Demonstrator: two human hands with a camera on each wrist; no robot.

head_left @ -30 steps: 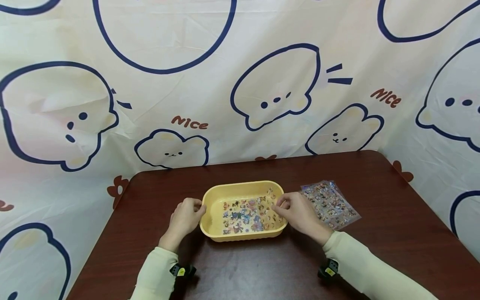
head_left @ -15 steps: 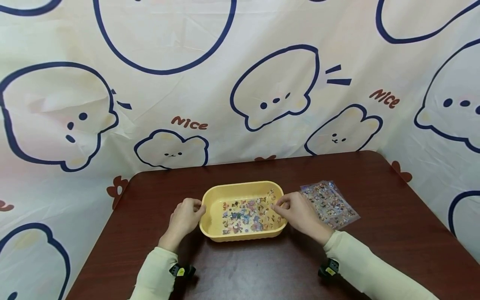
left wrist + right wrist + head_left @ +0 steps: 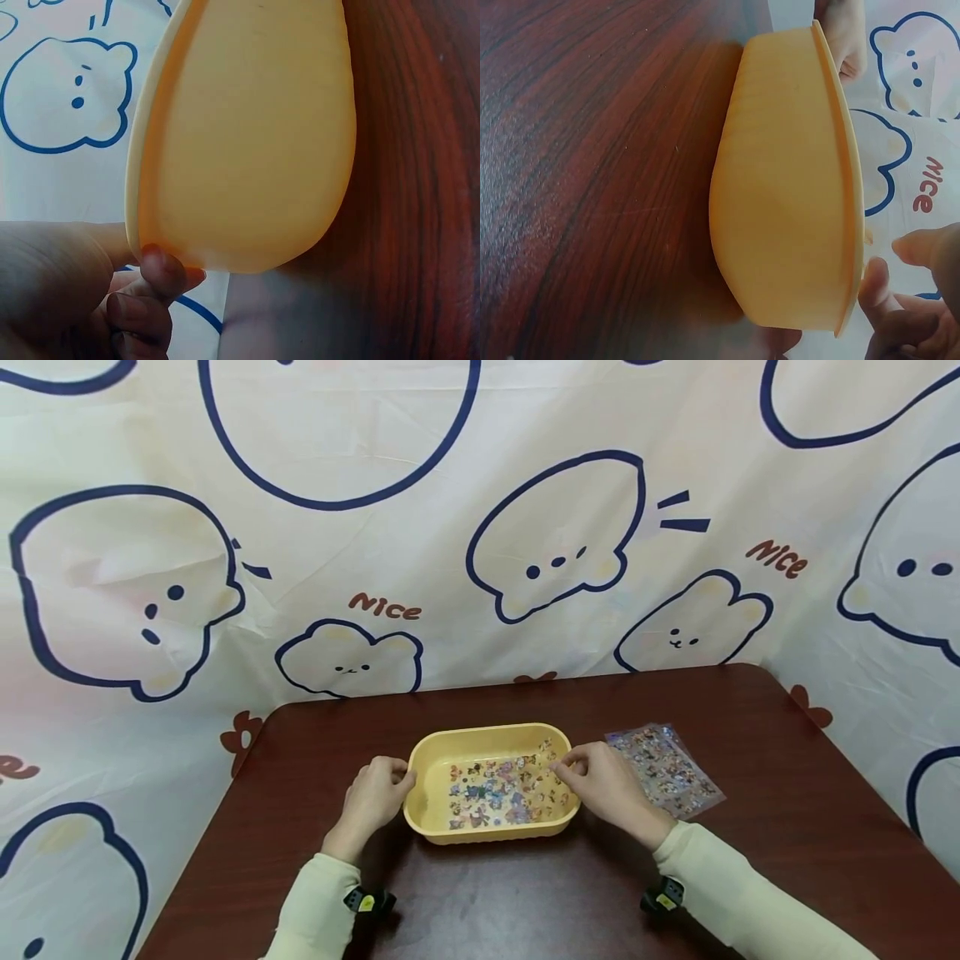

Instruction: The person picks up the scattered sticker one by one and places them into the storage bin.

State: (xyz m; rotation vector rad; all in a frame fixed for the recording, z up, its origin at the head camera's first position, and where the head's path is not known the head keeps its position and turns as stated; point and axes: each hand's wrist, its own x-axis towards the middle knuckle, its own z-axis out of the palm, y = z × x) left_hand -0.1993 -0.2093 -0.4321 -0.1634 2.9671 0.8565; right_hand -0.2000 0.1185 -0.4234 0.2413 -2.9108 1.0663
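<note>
A yellow plastic tray [image 3: 450, 735] stands on the table, with many tiny colourful cartoon figures [image 3: 491, 793] spread over its floor. Whether these lie loose or on a clear sheet I cannot tell. At the tray's left end, my left hand [image 3: 372, 792] grips the rim between thumb and curled fingers; the left wrist view shows the fingers [image 3: 154, 281] at the rim. My right hand [image 3: 609, 785] is at the right end, thumb and forefinger tips over the rim. In the right wrist view, the thumb and a finger [image 3: 877, 281] stand slightly apart, and another fingertip shows low beside the end wall.
Flat clear packets [image 3: 666, 770] of small colourful pieces lie overlapped just right of my right hand. The dark reddish-brown wooden table [image 3: 480, 902] meets a cloth backdrop [image 3: 442, 543] with cartoon drawings behind and at the sides.
Both hands keep their places at the tray's ends. The right thumb and forefinger have shifted slightly at the rim. The whole head view has moved a little to the right.
</note>
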